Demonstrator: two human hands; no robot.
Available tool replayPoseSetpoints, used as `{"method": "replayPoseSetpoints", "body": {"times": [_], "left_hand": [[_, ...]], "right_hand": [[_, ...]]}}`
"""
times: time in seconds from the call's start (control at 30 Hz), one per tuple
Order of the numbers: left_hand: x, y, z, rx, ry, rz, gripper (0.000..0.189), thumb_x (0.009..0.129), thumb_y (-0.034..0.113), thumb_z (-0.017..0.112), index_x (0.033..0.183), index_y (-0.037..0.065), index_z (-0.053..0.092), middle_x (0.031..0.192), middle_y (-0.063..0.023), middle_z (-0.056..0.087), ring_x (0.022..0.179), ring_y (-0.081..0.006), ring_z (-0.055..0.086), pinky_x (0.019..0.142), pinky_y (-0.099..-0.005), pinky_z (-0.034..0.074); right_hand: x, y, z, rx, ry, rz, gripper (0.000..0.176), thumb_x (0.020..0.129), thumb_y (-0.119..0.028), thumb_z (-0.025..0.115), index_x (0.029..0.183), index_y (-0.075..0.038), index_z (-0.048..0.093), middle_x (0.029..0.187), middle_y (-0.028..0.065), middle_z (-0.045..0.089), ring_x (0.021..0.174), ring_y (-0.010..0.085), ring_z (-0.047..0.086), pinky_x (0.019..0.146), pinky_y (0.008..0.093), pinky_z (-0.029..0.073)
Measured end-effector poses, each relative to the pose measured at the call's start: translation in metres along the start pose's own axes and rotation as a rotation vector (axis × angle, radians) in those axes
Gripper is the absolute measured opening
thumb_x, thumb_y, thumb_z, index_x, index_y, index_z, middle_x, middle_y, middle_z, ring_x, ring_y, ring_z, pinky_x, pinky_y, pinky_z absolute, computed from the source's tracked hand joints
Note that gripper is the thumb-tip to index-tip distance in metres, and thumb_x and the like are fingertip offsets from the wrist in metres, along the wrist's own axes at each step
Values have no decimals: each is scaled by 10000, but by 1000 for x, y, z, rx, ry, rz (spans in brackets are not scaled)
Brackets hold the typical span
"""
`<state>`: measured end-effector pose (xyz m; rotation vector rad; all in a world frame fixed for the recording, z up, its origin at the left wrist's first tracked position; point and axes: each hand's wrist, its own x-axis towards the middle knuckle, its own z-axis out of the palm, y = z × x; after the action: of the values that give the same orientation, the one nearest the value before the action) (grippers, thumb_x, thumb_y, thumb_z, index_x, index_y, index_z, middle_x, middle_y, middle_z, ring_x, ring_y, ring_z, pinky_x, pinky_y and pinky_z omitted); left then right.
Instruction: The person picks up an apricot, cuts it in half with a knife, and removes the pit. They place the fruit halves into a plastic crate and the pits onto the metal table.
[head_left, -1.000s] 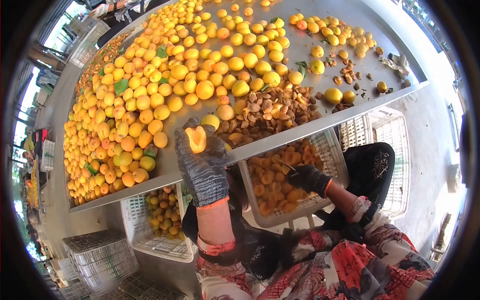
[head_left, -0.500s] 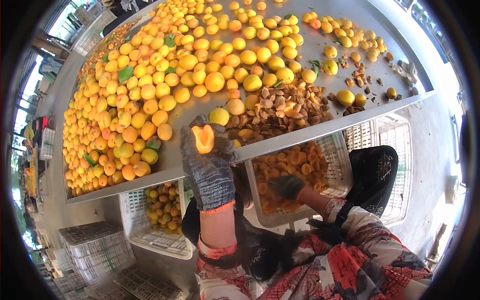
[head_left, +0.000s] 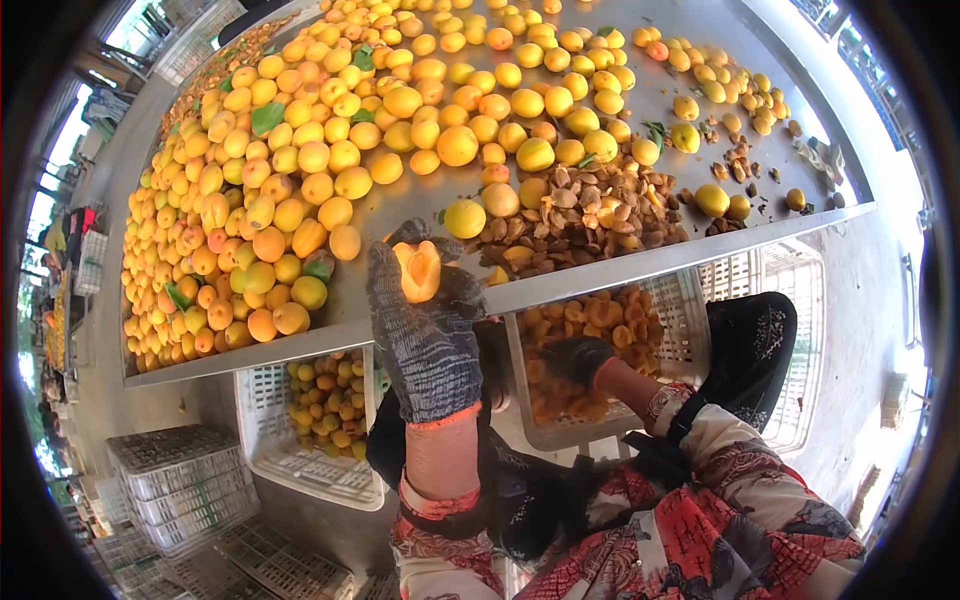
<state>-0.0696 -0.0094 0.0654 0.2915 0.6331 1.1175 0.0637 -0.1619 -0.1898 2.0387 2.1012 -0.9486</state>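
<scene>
My left hand (head_left: 430, 345), in a grey knitted glove with an orange cuff, is closed around an opened apricot half (head_left: 417, 272) at the table's near edge. The fruit's hollow inside faces up. My right hand (head_left: 578, 360), in a dark glove, is low over a white crate (head_left: 683, 315) of pitted apricot halves (head_left: 603, 314); how its fingers are set is hard to make out. Just beyond my left hand lie a yellow-green apricot (head_left: 464, 218) and a pile of brown apricot pits (head_left: 590, 215).
Whole apricots (head_left: 300, 160) cover much of the metal table (head_left: 385, 215), which has a raised rim (head_left: 620, 262). Below it, a crate (head_left: 262, 415) of whole apricots stands left of my legs. Stacked crates (head_left: 185, 480) are at lower left, and another crate (head_left: 800, 350) is at right.
My right hand has moved slightly up and left within the crate of halves and is less blurred. My left hand still holds the apricot half. The whole view has shifted a little.
</scene>
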Motion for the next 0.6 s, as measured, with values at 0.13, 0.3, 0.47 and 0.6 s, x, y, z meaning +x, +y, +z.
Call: {"method": "replayPoseSetpoints", "body": {"times": [0.13,0.3,0.47,0.6], "left_hand": [[-1,4,-6,87,-89,-1,398,872,400,460,1046,44,503,825,-60,544,620,-136,516,515,-233,438],[-2,7,-5,19,-31,-1,385,890,378,434,1048,32,496,844,-73,532,706,-132,509,516,-229,432],[-2,8,-5,54,-55,2,404,878,399,447,1035,30,497,809,-72,537,632,-135,514,494,-230,425],[-1,9,-4,-21,-62,-19,414,865,417,463,1024,36,500,775,-68,542,540,-136,498,471,-235,419]], "right_hand": [[-12,-20,-33,90,-63,119,321,874,-268,333,1108,-151,520,1092,75,576,972,243,567,810,361,443],[-9,-15,-12,130,97,130,357,733,-307,548,1038,-121,533,868,140,626,805,313,611,674,402,476],[-15,-25,-23,-78,10,172,261,766,-294,518,954,-118,562,839,121,631,744,294,622,624,381,483],[-16,-17,-20,-38,-28,177,268,794,-267,482,1009,-156,598,961,76,625,907,254,595,746,355,477]]}}
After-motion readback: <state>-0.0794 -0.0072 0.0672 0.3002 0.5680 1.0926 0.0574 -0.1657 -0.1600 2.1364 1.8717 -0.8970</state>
